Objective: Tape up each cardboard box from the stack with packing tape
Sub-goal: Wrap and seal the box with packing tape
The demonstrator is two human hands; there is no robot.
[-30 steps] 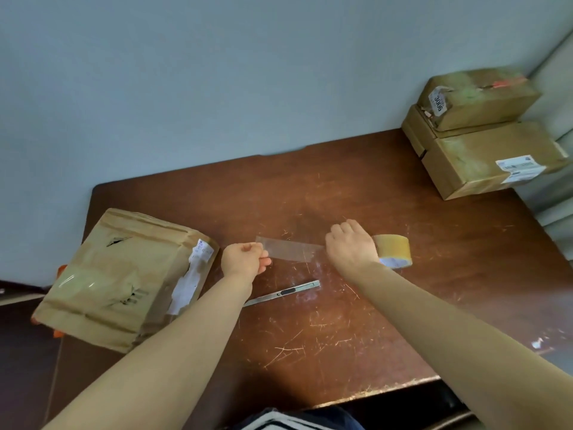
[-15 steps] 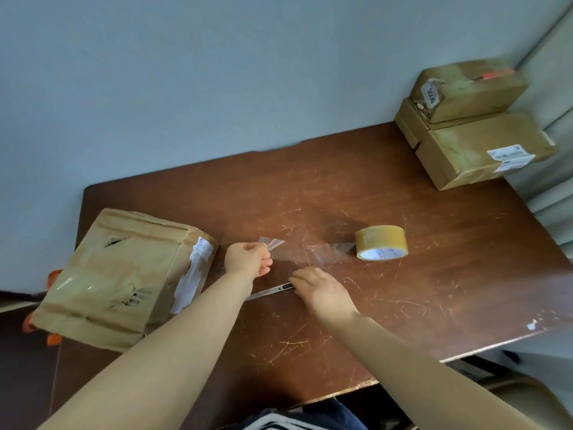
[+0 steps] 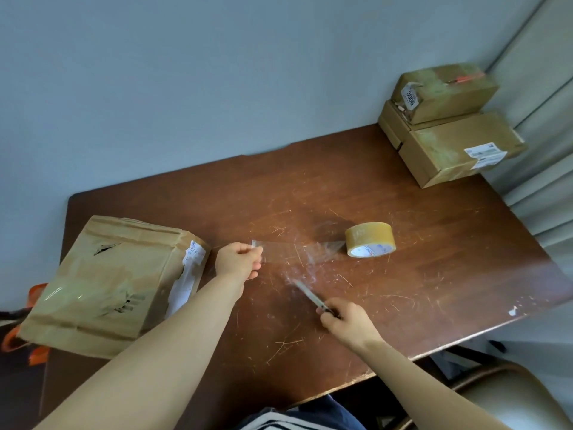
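**Cutting a length of tape, head view.** The left hand (image 3: 238, 262) pinches the free end of a clear tape strip (image 3: 294, 251) between thumb and curled fingers. The strip runs rightward, low over the wooden table (image 3: 449, 274), to the roll of packing tape (image 3: 370, 240), which lies flat and unheld. The right hand (image 3: 348, 324) is closed round the handle of a slim utility knife (image 3: 310, 295), whose tip points up and left towards the strip but is apart from it. The worn cardboard box (image 3: 114, 283) to be sealed sits at the left edge of the table, just beside the left hand. The stack of further boxes (image 3: 449, 125) stands at the far right corner, well apart. Likely faults from here: nothing anchors the roll, so pressure from the blade may drag it along rather than sever the film, and the strip then goes slack. A slack strip may fold on itself or stick to the tabletop; whether it touches the wood now cannot be told. A cut made near the left end brings the edge close to the pinching fingers. Once freed, the strip hangs from one pinch alone and may curl before it reaches the box.
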